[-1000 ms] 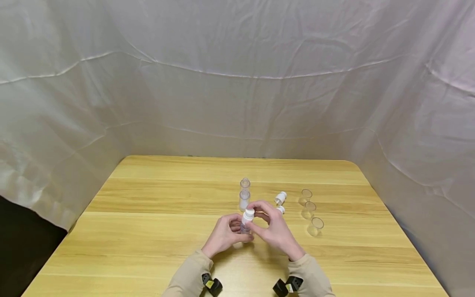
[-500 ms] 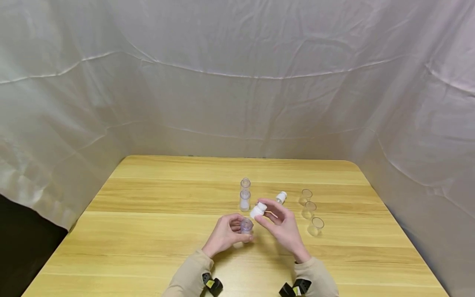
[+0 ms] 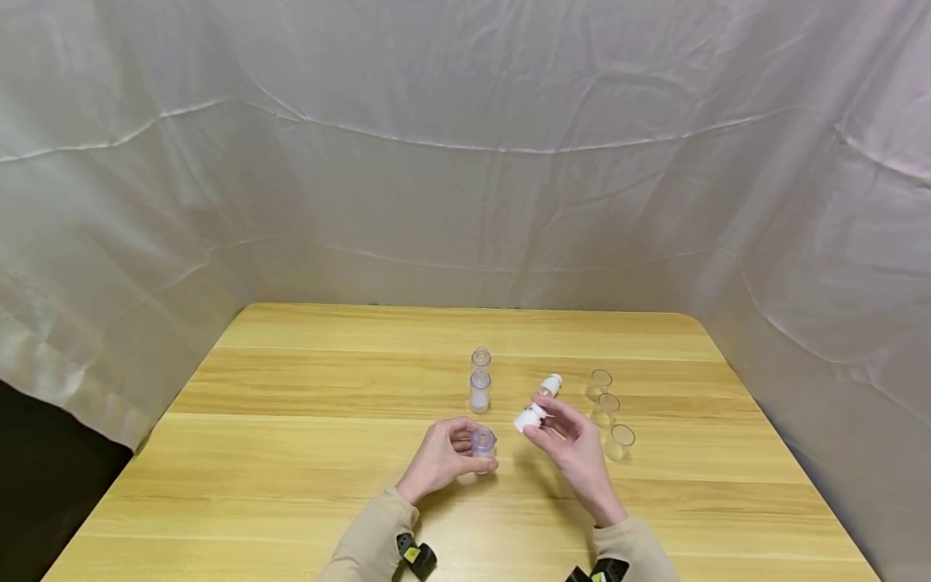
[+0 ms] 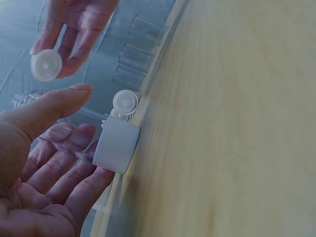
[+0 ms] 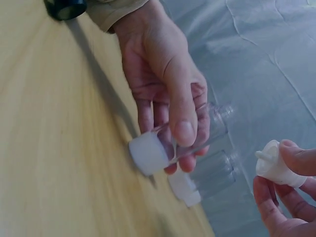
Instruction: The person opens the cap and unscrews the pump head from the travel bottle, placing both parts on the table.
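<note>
My left hand holds an upright clear plastic bottle near the front middle of the table, fingers and thumb around its sides. A white base shows at its bottom in the left wrist view, and its clear neck is uncovered. To the right, my right hand pinches a white pump head between thumb and fingertips, raised above the table and tilted. In the right wrist view, a short stem sticks out of the pump head. Another white pump head lies just beyond my right fingers.
Two more clear bottles with white inside, one nearer and one farther, stand in line behind the held one. On the right, three clear cups form a row on the wooden table. Grey cloth hangs around the table.
The pump head was at the top of the held bottle; my right hand has lifted it away to the right and tilted it. My left hand and the bottle stay in place.
</note>
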{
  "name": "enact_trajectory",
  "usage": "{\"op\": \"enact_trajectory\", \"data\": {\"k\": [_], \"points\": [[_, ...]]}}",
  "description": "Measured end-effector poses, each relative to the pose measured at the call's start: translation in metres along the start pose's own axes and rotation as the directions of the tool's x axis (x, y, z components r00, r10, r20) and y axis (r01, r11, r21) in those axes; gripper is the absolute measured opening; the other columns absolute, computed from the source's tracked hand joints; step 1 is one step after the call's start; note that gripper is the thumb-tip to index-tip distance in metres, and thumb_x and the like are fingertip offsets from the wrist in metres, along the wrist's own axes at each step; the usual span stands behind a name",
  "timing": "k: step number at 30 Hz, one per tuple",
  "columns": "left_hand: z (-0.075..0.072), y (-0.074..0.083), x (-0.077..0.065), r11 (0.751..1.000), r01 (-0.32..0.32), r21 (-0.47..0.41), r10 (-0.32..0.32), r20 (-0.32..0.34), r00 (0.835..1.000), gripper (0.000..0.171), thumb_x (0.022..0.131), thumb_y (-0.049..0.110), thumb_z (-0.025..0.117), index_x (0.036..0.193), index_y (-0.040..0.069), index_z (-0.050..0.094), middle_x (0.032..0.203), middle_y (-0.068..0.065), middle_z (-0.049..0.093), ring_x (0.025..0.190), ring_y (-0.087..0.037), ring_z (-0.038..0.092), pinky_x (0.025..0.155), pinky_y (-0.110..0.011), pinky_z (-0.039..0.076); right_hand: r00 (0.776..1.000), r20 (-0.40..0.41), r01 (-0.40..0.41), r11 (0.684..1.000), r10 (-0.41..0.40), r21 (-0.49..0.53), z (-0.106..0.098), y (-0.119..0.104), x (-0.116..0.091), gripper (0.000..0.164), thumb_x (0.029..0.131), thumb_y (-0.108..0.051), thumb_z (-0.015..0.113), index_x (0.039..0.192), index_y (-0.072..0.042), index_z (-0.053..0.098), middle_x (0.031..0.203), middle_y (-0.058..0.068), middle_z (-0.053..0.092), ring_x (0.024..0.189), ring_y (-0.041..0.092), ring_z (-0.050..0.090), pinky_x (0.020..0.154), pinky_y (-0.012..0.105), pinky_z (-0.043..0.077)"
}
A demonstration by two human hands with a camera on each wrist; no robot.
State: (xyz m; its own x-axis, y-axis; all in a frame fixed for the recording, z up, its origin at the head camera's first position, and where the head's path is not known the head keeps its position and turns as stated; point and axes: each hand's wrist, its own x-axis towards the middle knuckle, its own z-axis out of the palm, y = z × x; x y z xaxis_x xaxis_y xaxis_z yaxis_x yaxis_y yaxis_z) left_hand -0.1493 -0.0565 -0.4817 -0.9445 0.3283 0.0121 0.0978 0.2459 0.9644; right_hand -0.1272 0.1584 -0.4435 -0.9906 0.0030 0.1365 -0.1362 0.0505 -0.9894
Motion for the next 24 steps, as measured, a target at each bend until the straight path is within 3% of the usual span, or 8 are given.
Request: {"op": "enact_trajectory", "data": {"k": [11, 24], "points": [[0.0, 0.001, 0.0, 1.0, -0.005, 0.007, 0.005, -0.002, 1.0, 0.046, 0.074, 0.009, 0.087, 0.112, -0.006, 0.066, 0.109, -0.021, 0.073, 0.102, -0.033, 0.073, 0.09, -0.032, 0.063, 0.999, -0.022, 0.033, 0.995, -0.035, -0.09, -0.012, 0.014, -0.005, 0.047, 0.083, 0.009, 0.073, 0.128, 0.014, 0.058, 0.129, 0.036, 0.059, 0.093, 0.0, 0.065, 0.085, 0.012, 0.058], [0.0, 0.001, -0.001, 1.0, -0.003, 0.012, 0.003, -0.001, 1.0, 0.046, 0.074, 0.009, 0.087, 0.112, -0.006, 0.065, 0.11, -0.022, 0.073, 0.103, -0.034, 0.072, 0.092, -0.035, 0.063, 0.999, -0.007, -0.039, 0.989, 0.039, -0.146, -0.026, 0.024, -0.01, 0.048, 0.083, 0.01, 0.072, 0.128, 0.014, 0.057, 0.133, 0.033, 0.057, 0.091, -0.001, 0.064, 0.081, 0.011, 0.058]]}}
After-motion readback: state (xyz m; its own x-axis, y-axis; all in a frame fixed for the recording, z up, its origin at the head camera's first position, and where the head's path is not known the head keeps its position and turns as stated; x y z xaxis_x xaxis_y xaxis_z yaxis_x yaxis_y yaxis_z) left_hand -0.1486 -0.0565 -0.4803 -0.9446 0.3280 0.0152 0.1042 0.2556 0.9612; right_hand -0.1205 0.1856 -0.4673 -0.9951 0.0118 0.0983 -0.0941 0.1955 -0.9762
